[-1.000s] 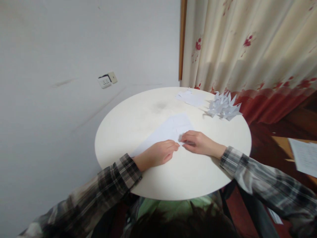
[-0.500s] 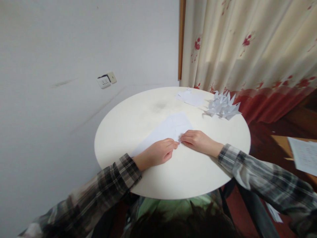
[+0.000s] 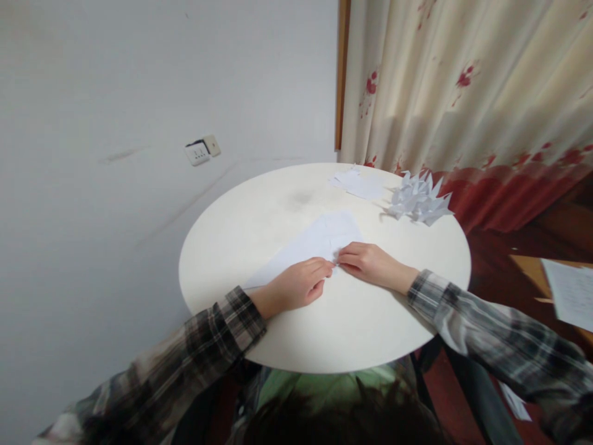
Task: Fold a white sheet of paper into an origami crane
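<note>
On the round white table, my left hand (image 3: 303, 282) and my right hand (image 3: 370, 264) meet almost fingertip to fingertip. Both have their fingers pinched on a small piece of white paper (image 3: 335, 266), mostly hidden by the fingers. Just beyond, a large sheet of white paper (image 3: 301, 244) lies flat and slanted, its lower left end partly under my left wrist. At the far right of the table sits a cluster of folded white paper cranes (image 3: 419, 198) with pointed tips.
Loose white paper pieces (image 3: 357, 183) lie at the back of the round table (image 3: 222, 247). A wall with a socket (image 3: 197, 153) stands to the left, and a flowered curtain (image 3: 445, 93) hangs behind. At right, written sheets (image 3: 572, 290) rest on a wooden surface.
Both hands stay in nearly the same place, with the left fingertips slightly shifted at the small paper. The whole view has moved very slightly.
</note>
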A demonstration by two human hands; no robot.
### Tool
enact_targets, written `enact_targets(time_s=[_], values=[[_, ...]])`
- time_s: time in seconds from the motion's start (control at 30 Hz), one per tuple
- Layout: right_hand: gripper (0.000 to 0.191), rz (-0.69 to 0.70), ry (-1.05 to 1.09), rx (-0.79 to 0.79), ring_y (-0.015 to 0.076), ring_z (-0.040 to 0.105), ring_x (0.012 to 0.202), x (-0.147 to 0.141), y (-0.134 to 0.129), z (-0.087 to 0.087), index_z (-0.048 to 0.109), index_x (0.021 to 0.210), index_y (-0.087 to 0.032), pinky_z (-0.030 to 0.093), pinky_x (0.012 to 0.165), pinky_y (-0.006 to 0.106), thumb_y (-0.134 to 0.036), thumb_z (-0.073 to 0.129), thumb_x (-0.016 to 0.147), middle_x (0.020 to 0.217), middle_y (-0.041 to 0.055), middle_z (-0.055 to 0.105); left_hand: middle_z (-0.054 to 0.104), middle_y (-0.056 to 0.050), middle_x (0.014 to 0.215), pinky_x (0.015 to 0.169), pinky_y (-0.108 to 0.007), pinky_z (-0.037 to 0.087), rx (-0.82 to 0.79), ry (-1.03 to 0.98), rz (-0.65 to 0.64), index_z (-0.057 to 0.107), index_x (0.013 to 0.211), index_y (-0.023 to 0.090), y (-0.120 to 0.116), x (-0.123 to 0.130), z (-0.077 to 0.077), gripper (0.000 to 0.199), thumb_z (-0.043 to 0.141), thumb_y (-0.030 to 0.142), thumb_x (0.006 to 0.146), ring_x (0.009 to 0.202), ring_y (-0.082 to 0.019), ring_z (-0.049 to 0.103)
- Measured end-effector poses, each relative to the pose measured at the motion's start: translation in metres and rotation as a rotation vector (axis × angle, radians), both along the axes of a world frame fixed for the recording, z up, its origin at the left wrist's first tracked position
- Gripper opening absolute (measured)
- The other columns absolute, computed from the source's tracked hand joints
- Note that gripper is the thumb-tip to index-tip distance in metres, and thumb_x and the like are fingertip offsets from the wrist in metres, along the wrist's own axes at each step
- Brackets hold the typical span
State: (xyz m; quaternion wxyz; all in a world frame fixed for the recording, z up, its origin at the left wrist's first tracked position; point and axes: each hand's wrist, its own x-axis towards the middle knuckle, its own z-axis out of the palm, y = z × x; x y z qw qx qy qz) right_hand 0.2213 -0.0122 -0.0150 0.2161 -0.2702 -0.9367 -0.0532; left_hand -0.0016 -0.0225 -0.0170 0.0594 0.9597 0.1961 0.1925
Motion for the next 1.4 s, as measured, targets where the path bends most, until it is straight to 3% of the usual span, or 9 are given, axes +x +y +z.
enact_targets(time_s=[0.77, 1.0, 1.2, 1.4], values=[[0.015, -0.051, 0.042, -0.009, 0.0152, 0.057, 0.080, 0.0006, 0.0009, -0.0032, 0.062, 0.085, -0.017, 0.043, 0.067, 0.025, -0.020, 0.047, 0.086, 0.086, 0.0060, 0.064, 0.057, -0.012, 0.113, 0.095, -0.035, 0.043, 0.050, 0.048, -0.022, 0.051, 0.106, 0.012, 0.0012, -0.0008, 0.0030, 0.029, 0.040, 0.006, 0.079, 0.110, -0.020, 0.051], [0.013, -0.074, 0.047, -0.040, 0.0148, 0.057, 0.078, -0.0009, 0.0000, -0.0001, 0.061, 0.085, -0.016, 0.042, 0.066, 0.024, -0.016, 0.048, 0.084, 0.078, 0.0048, 0.064, 0.057, -0.011, 0.114, 0.095, -0.034, 0.043, 0.040, 0.053, -0.021, 0.052, 0.105, 0.013, 0.0013, -0.0010, 0.0032, 0.030, 0.041, 0.006, 0.078, 0.110, -0.020, 0.051], [0.016, -0.050, 0.016, -0.017, 0.0157, 0.057, 0.081, -0.0022, -0.0002, 0.0012, 0.062, 0.091, -0.016, 0.043, 0.068, 0.025, -0.020, 0.047, 0.086, 0.087, 0.0071, 0.064, 0.058, -0.011, 0.111, 0.095, -0.034, 0.043, 0.058, 0.024, -0.030, 0.051, 0.103, 0.012, 0.0006, -0.0003, 0.0034, 0.029, 0.041, 0.006, 0.077, 0.109, -0.020, 0.052], [0.016, -0.072, 0.023, -0.038, 0.0152, 0.056, 0.078, -0.0049, 0.0036, -0.0007, 0.062, 0.084, -0.015, 0.043, 0.067, 0.025, -0.017, 0.046, 0.087, 0.080, 0.0067, 0.063, 0.058, -0.011, 0.111, 0.094, -0.036, 0.045, 0.037, 0.010, -0.022, 0.050, 0.102, 0.013, -0.0003, 0.0009, 0.0039, 0.029, 0.041, 0.006, 0.076, 0.109, -0.020, 0.052]])
